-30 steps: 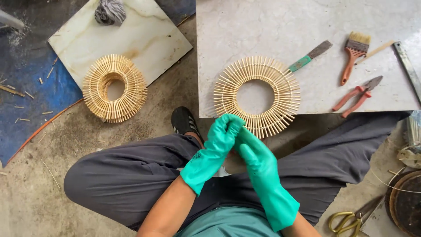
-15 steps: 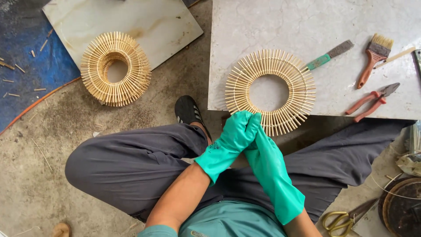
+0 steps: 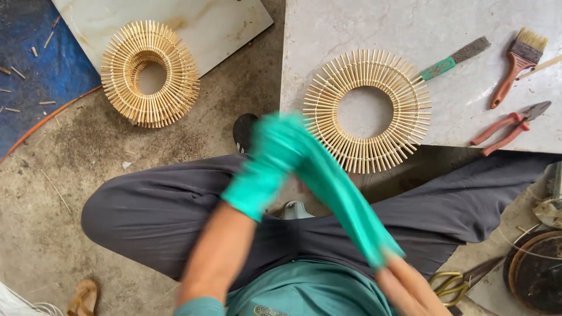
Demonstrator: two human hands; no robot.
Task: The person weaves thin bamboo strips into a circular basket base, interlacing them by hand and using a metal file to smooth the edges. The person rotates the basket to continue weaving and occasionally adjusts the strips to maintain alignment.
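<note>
Both of my hands wear green rubber gloves and meet above my crossed legs, blurred by motion. My left hand (image 3: 270, 159) is closed around the fingertip end of the glove on my right hand (image 3: 345, 199), which stretches long down to its cuff near my bare forearm. Just beyond the hands, a flat ring of bamboo sticks (image 3: 366, 111) lies on a pale stone slab (image 3: 328, 29). A second, thicker ring of sticks (image 3: 149, 73) rests on the edge of another slab (image 3: 216, 23) to the left.
On the right slab lie a green-handled scraper (image 3: 453, 58), a paintbrush (image 3: 518, 64) and red-handled pliers (image 3: 509, 126). Yellow-handled scissors (image 3: 451, 284) and a round dark tin (image 3: 535, 269) sit at lower right. A black shoe (image 3: 244, 131), a sandal (image 3: 82, 295) and a blue tarp (image 3: 35, 70) are on the concrete floor.
My clasped gloved hands have shifted left and down toward my lap. The left hand now pulls along the right glove, which looks stretched. The view has drifted left.
</note>
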